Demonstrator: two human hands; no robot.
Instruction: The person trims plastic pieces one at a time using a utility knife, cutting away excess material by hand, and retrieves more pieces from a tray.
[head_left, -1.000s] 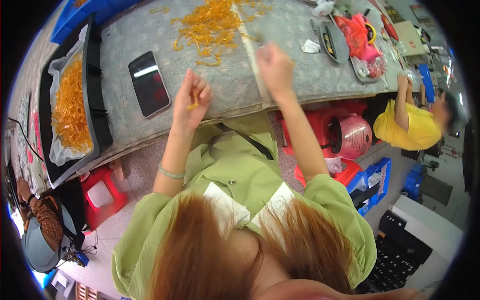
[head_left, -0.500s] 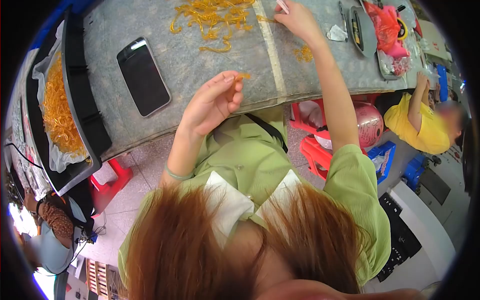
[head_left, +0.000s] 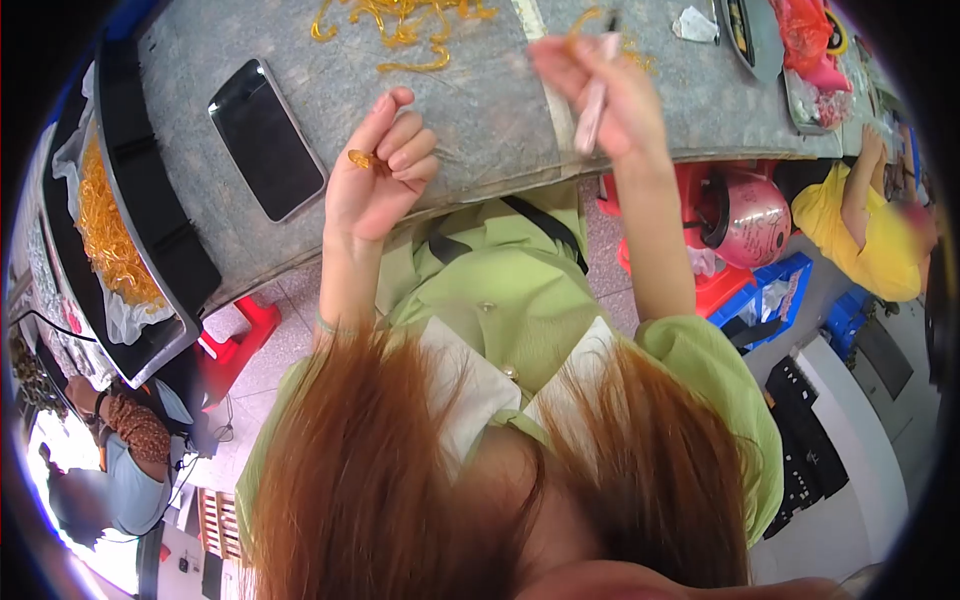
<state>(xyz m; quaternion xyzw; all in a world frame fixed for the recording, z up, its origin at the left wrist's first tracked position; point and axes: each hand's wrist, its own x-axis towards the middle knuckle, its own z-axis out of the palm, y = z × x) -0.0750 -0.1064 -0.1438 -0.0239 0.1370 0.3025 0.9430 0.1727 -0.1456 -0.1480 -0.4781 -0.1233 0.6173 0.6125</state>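
Note:
My left hand (head_left: 382, 168) is curled above the table's front edge, with a small amber piece (head_left: 362, 158) held in its fingers. My right hand (head_left: 620, 100) is raised over the table, holding a pale pink pen-like tool (head_left: 592, 115) with a dark tip. An amber strand (head_left: 583, 22) shows at the fingertips of that hand, which are blurred. Loose amber strands (head_left: 415, 20) lie at the top of the table, and one curved strand (head_left: 415, 66) is nearer to me. Small amber bits (head_left: 638, 58) lie behind my right hand.
A phone (head_left: 267, 140) lies on the grey table (head_left: 480, 110). At left stands a black tray (head_left: 160, 180) holding amber strands. A grey dish (head_left: 765, 50), red bag (head_left: 803, 35) and crumpled white paper (head_left: 695, 25) are at right. People sit at both sides.
My right hand has come nearer, turned palm up, with the pink tool. My left hand has moved left and curled its fingers. The camera view has shifted.

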